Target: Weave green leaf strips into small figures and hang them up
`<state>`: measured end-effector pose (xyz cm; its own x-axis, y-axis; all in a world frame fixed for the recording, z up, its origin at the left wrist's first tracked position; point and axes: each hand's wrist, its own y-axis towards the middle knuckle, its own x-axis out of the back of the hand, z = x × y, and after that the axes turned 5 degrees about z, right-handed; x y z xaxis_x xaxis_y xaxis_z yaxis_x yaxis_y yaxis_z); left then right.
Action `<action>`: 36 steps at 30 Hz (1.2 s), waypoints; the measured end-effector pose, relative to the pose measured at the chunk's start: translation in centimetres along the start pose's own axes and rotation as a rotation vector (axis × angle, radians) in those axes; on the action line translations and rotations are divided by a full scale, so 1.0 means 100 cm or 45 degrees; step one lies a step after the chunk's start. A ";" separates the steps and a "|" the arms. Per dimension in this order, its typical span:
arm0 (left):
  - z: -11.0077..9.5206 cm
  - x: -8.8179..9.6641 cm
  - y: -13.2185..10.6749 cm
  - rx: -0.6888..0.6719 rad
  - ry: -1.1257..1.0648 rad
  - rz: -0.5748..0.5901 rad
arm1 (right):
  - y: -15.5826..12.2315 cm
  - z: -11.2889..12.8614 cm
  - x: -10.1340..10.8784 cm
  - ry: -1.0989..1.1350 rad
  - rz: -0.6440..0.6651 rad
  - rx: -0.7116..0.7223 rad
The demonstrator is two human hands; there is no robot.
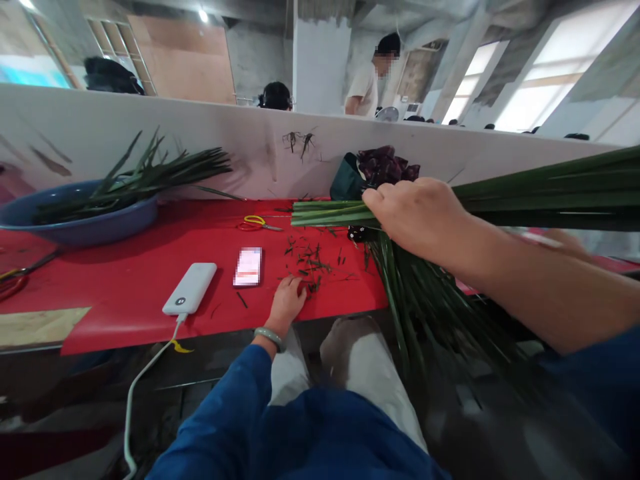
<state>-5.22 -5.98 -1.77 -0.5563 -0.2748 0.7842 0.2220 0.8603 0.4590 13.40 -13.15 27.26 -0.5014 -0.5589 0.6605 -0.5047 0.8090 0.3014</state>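
My right hand is wrapped round a bundle of long green leaves, raised above the red tabletop. Their pale cut ends point left, and the blades run out past the right edge of view. Below that arm, a second mass of long leaves hangs over the table's front edge. My left hand rests low on the red surface with its fingers apart, beside scattered dark green clippings. It holds nothing that I can see.
A blue basin of cut leaves stands at left. Scissors, a phone and a white power bank with a cable lie on the table. A dark bag leans against the white partition. Beyond it, a person stands.
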 end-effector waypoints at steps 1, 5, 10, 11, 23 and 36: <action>0.000 0.000 0.000 0.000 -0.003 -0.006 | 0.002 0.002 -0.001 0.007 -0.012 0.045; -0.001 0.000 -0.001 -0.003 -0.020 -0.021 | 0.008 0.012 -0.009 0.029 -0.014 0.183; -0.001 0.001 -0.001 0.041 -0.053 -0.042 | 0.011 0.028 -0.017 0.104 0.028 0.331; -0.001 0.002 -0.002 0.051 -0.068 -0.053 | 0.011 0.032 -0.017 0.123 0.060 0.362; -0.003 0.024 -0.009 0.069 -0.983 0.088 | 0.023 0.098 -0.055 0.122 0.011 0.710; -0.037 0.020 -0.005 0.566 -1.361 0.265 | 0.062 0.126 -0.115 0.854 -0.397 0.635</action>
<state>-3.50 -8.50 1.12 -0.9782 0.2067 -0.0192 0.2065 0.9784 0.0115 7.20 -3.98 12.87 0.1476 -0.3891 0.9093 -0.8750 0.3772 0.3035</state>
